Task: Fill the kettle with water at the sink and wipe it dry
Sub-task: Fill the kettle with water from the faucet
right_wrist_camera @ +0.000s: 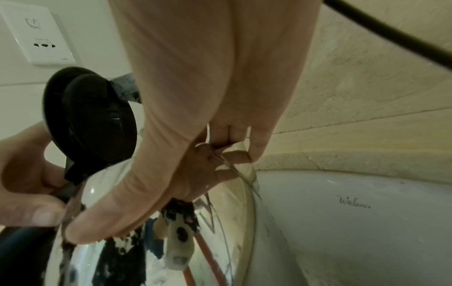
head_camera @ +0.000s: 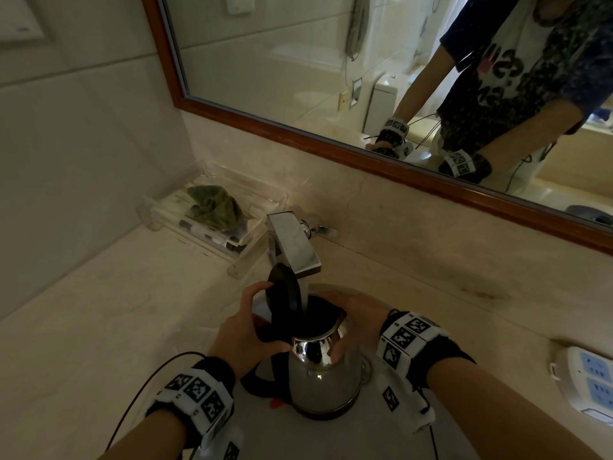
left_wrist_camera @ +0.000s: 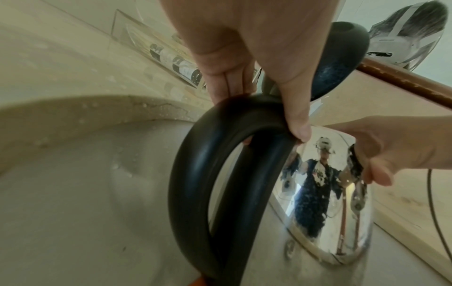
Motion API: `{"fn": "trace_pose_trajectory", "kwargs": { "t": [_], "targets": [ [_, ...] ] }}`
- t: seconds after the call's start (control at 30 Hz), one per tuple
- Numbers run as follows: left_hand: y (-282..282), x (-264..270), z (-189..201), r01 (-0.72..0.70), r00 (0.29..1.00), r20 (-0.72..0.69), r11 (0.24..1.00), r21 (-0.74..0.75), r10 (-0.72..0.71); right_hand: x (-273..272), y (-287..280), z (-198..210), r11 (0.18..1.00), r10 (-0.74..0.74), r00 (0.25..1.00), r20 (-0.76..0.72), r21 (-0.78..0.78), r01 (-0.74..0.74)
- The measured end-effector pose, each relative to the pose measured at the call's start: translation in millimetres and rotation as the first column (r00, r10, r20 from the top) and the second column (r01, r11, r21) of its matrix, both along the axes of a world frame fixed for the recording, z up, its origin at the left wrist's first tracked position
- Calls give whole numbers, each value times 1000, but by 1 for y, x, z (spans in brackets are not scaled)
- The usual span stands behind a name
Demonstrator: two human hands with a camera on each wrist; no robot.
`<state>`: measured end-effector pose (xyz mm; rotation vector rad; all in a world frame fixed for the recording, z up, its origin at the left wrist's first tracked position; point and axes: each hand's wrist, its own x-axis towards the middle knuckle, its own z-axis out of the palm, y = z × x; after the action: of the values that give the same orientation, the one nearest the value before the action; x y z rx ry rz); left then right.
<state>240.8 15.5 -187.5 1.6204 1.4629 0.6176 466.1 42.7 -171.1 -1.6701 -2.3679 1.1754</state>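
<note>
A shiny steel kettle (head_camera: 325, 376) stands in the sink basin (head_camera: 265, 436), its black lid (head_camera: 285, 293) tipped up and its open mouth right under the chrome faucet (head_camera: 293, 244). My left hand (head_camera: 252, 323) grips the top of the black loop handle (left_wrist_camera: 195, 174), one finger reaching up to the lid. My right hand (head_camera: 348, 320) curls over the kettle's upper body on the far right side, thumb (right_wrist_camera: 110, 212) lying along the steel. A crumpled green cloth (head_camera: 212, 204) lies in a clear tray at the back left.
The tray (head_camera: 245, 247) with small bottles sits against the wall left of the faucet. A white power strip (head_camera: 590, 383) lies on the counter at the right. A wood-framed mirror (head_camera: 331, 144) runs along the back wall. Water drops dot the sink rim (left_wrist_camera: 97, 108).
</note>
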Motion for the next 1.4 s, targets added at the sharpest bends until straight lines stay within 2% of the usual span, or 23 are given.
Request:
{"fn": "trace_pose_trajectory", "kwargs": {
  "t": [1.4],
  "targets": [
    [0, 2, -6, -27, 1000, 6, 1000, 16, 27, 2, 3, -6, 1000, -10, 1000, -29, 20, 10]
  ]
}}
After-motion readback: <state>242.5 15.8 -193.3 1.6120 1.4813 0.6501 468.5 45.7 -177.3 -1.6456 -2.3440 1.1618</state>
